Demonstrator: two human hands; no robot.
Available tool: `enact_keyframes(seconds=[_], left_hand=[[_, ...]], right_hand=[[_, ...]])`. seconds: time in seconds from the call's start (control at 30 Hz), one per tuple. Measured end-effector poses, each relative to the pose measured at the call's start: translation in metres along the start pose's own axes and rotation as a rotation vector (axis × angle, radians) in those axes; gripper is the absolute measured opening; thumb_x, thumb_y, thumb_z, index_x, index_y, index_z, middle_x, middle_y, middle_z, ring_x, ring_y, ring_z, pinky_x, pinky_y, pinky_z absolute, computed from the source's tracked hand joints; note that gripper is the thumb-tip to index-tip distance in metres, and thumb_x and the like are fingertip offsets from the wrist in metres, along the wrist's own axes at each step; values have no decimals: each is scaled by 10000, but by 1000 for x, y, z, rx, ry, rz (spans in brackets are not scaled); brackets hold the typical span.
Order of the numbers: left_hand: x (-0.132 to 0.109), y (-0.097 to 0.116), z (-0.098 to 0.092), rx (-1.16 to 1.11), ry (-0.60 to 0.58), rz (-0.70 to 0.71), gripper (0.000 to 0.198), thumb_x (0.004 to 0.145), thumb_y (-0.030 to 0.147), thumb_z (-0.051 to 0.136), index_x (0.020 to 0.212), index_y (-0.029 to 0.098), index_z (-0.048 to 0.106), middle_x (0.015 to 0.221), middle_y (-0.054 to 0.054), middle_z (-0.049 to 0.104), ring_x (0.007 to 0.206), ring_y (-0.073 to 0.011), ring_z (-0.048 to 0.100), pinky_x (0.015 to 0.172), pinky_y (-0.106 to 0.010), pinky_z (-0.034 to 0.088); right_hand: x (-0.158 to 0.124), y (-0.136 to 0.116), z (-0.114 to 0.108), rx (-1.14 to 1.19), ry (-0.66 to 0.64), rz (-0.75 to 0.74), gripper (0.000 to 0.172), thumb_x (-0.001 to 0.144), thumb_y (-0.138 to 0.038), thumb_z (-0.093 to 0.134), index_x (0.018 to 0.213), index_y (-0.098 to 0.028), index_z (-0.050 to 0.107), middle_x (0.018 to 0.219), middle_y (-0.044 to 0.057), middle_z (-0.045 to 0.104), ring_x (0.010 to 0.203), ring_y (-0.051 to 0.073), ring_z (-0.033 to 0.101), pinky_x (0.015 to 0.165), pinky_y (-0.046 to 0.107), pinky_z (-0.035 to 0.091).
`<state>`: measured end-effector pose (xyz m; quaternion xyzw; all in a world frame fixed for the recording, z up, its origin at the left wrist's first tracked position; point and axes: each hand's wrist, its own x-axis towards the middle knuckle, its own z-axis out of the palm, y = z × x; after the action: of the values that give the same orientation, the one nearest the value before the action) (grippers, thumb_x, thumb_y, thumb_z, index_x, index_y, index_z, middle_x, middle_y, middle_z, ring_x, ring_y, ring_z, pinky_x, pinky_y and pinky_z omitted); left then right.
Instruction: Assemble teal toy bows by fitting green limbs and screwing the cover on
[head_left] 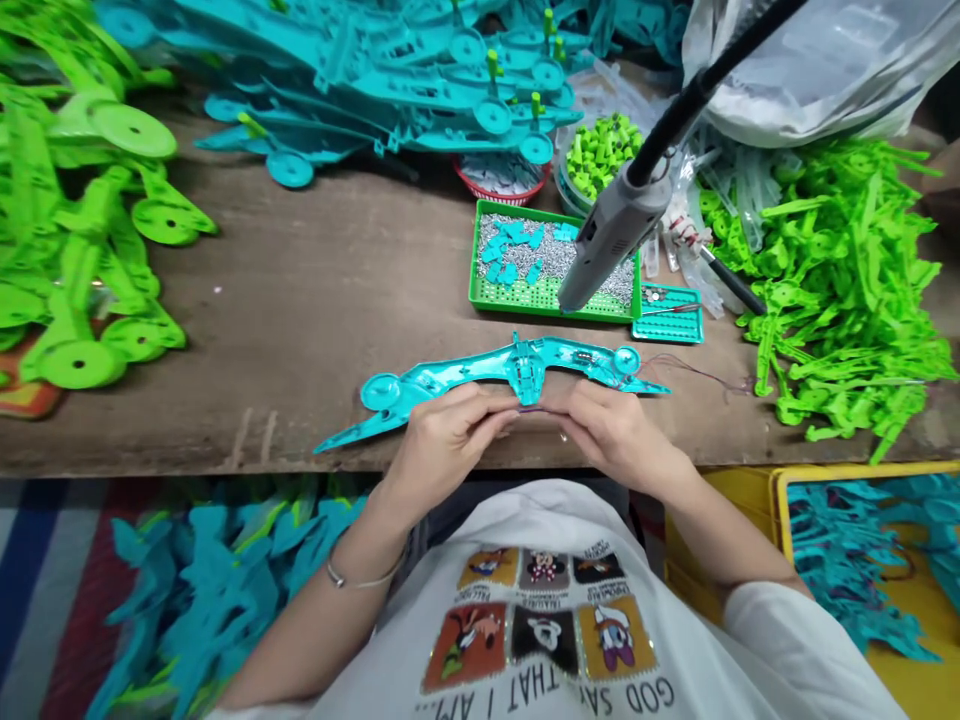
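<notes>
A blue plastic toy-bow half (461,377) lies hollow side up near the table's front edge, with a round disc towards each end. Just in front of its middle, my left hand (450,430) is closed in a pinch on a thin dark wire (534,409). The wire spans the short gap to my right hand (619,430), whose fingers are also closed on it. Both hands are close against the bow half's near edge; whether they touch it I cannot tell. Thin reddish wires (694,368) trail from the bow half's right end.
A grey electric screwdriver (619,235) hangs over a green tray (480,290) of screws and small blue parts. Beside it lies a small blue tray (691,330). Green parts (847,300) heap at right, more green pieces (82,250) at left, blue bow halves (360,70) behind.
</notes>
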<state>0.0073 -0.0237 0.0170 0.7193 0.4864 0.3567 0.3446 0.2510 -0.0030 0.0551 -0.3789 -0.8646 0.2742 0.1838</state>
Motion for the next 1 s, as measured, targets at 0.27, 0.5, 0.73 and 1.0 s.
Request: enact_keyframes(seconds=[0.27,0.5,0.73,1.0], left_hand=[[9,-4,8,-9,-122,-88,232,1024,321,536,983,207,734,802,-29,692,698,-144,663,671,-259,530],[8,-26,19,-115,-33,-316,259,980,416,584,929,197,714,848,-40,725,629,-142,675,596,-248,541],[13,-24,24,-123,-4,-378,250,958,406,596,884,191,699,754,-22,717,620,-137,663,551,-215,517],[3,-17,19,-370,59,-560,441,933,563,639,1189,205,655,947,-59,763,711,-181,754,583,-261,623]], right_hand=[[11,6,17,-146,-34,33,299,1018,-222,549,1309,-193,613,1066,106,736,956,222,686,853,366,550],[13,16,14,-44,18,58,258,1024,-189,516,1245,-175,648,1028,105,704,916,198,685,836,330,565],[23,20,15,-97,21,49,176,1016,-190,518,1059,-185,689,945,89,706,871,197,667,795,317,531],[40,33,-16,-309,-83,163,178,947,-134,515,987,-156,687,892,96,698,794,202,632,714,306,436]])
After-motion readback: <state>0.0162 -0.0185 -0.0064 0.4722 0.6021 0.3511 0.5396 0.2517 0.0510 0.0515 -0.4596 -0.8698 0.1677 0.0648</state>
